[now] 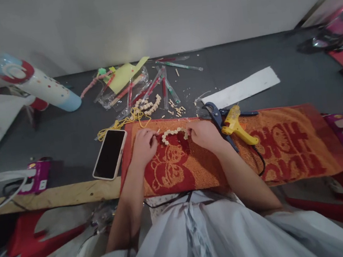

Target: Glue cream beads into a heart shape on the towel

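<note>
A curved chain of small pale wooden pieces [174, 132] lies on the orange and red towel [207, 174], arched between my two hands. My right hand [205, 135] is closed, its fingertips pinching the chain's right end. Just left of the chain, my left hand [145, 146] is also closed, and a tiny pale stick [158, 130] shows at its fingertips. Whether those fingers touch the chain too, I cannot tell. Beyond the towel's far edge are more strung wooden pieces [156, 104] and several loose bits [178, 110].
Blue-handled cutters [215, 115] and a yellow glue gun [234, 123] lie by my right hand. A phone [110, 154] is left of the towel. Yellow cord [121, 124], plastic-wrapped sticks [164, 88], a white strip [244, 88] and a bottle [46, 87] are farther back.
</note>
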Tool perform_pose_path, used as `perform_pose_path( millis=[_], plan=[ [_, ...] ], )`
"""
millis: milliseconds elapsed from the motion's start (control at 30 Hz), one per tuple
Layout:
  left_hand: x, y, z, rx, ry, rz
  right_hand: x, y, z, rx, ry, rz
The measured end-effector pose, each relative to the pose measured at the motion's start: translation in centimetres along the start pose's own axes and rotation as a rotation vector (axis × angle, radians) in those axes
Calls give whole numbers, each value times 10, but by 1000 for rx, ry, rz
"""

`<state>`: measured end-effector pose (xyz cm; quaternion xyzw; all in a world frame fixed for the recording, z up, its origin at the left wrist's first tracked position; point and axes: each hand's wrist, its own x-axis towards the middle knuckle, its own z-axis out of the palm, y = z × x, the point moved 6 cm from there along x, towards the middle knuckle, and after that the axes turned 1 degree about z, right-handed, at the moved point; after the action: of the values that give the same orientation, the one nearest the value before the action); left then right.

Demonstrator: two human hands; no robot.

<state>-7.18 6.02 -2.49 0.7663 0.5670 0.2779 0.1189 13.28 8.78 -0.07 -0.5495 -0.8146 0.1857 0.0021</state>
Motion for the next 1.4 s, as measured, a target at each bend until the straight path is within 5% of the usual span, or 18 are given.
perform_pose_path(
  millis=[167, 300, 467, 767, 1000, 1233, 1400],
  plan=[
    [1, -5, 1, -8, 10, 15, -36, 6, -35, -100, 68, 62],
    [3, -7, 2, 1, -1, 18, -77, 50, -62, -170, 300, 196],
    [3, -8, 1, 10, 8, 17, -101, 105, -41, -293, 262, 378],
    [5, -12, -1, -17, 18, 17, -101, 108, -25, -263, 247, 469],
    [6, -14, 0, -20, 23, 6, -101, 119, -42, -223, 414, 415],
    [5, -12, -3, -29, 41, 9, -53, 163, -68, -184, 457, 513],
    [1, -9, -7, -40, 51, 17, -15, 178, -68, -261, 405, 517]
  ],
)
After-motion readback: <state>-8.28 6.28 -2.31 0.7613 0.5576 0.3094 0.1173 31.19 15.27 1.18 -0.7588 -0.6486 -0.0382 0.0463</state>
